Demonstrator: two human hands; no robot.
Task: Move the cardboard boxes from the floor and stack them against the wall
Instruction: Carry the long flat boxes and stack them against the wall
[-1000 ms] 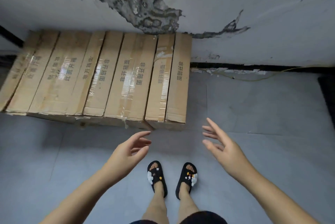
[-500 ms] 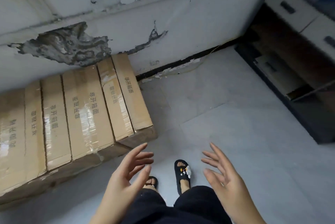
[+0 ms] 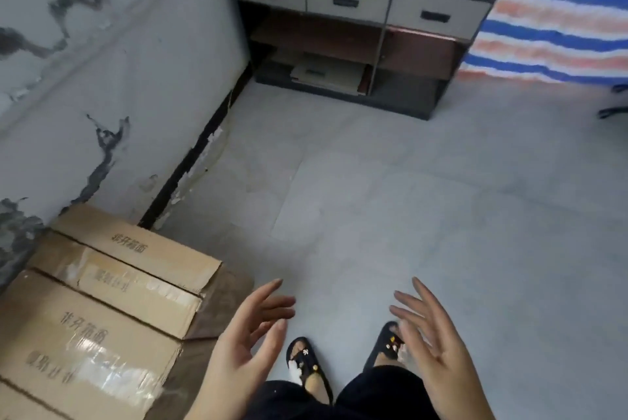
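Since the earlier frame the view has been swung to the right: the boxes (image 3: 102,311), once spread across the left half, are now pushed into the lower-left corner, and a cabinet (image 3: 360,29), seen only at the right edge before, is now faced at the top. Both hands have been kept raised and empty throughout. Two hands are seen: the left hand (image 3: 244,341) is held with fingers spread and relaxed, nothing gripped, just beside the near end of the boxes but apart from them; the right hand (image 3: 431,341) is likewise held with fingers straight and splayed, with nothing in its grip. Boxes are laid side by side on the floor (image 3: 407,199) with their far ends against the wall (image 3: 119,63); three taped tops can be counted, and the edge of a fourth is cut off at the bottom, so the full number cannot be told. Printed characters and clear tape are borne on each top. Two feet in black sandals (image 3: 307,365) are seen between the hands. Three drawers are counted across the cabinet, with open shelves below. A striped sheet (image 3: 560,12) is seen at the upper right.
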